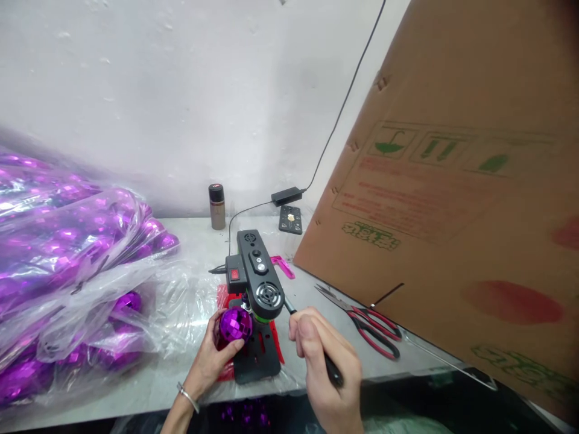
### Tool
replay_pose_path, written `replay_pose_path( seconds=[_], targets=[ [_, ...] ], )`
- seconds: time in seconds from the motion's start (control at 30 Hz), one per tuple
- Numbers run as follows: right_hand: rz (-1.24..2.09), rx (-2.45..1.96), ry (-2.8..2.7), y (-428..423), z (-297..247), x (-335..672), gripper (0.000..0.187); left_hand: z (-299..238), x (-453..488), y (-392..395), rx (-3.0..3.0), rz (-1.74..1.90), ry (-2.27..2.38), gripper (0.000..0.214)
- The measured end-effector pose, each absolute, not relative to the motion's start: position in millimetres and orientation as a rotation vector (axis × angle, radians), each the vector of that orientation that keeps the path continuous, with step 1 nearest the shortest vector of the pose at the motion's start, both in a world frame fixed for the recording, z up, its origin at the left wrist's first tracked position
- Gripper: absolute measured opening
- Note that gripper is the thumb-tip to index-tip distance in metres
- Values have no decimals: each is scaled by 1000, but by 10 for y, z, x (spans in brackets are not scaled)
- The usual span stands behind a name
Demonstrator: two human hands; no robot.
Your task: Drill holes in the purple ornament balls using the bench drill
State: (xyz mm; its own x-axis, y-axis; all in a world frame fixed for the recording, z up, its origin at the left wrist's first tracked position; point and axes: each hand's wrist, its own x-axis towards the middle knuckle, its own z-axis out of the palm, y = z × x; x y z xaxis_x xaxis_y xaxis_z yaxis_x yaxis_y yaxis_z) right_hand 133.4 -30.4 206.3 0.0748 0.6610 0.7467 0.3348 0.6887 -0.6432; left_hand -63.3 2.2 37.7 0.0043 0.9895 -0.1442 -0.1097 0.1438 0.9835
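left hand (211,360) was part-curled, holding purple ball (236,324) beside black machine (260,274) on worktop (192,234); right hand (328,358) was fisted round black handle (333,371).

A slim silvery bangle (187,396), apparently metal, circles the otherwise bare left wrist (196,380).

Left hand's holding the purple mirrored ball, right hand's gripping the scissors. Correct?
Not the scissors: in the head view they lie on the table, and the right hand grips a black-handled metal rod. The left hand does hold the purple mirrored ball.
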Motion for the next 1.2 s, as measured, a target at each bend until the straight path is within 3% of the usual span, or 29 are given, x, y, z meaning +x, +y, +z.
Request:
replay_pose_path(
  seconds=[0.47, 0.7, 1.2],
  targets=[
    [280, -856, -1541, -301, 2099, 1341, 36, 187, -253, -101, 1651, 1220, 1514, 79],
    [288, -852, -1556, -322, 2077, 1357, 33, 17, -209, -64, 1577, 1127, 1463, 83],
    [149, -810, -1444, -331, 1412, 1317, 37, 53, -183, -67, 1551, 1109, 1462, 81]
  ],
)
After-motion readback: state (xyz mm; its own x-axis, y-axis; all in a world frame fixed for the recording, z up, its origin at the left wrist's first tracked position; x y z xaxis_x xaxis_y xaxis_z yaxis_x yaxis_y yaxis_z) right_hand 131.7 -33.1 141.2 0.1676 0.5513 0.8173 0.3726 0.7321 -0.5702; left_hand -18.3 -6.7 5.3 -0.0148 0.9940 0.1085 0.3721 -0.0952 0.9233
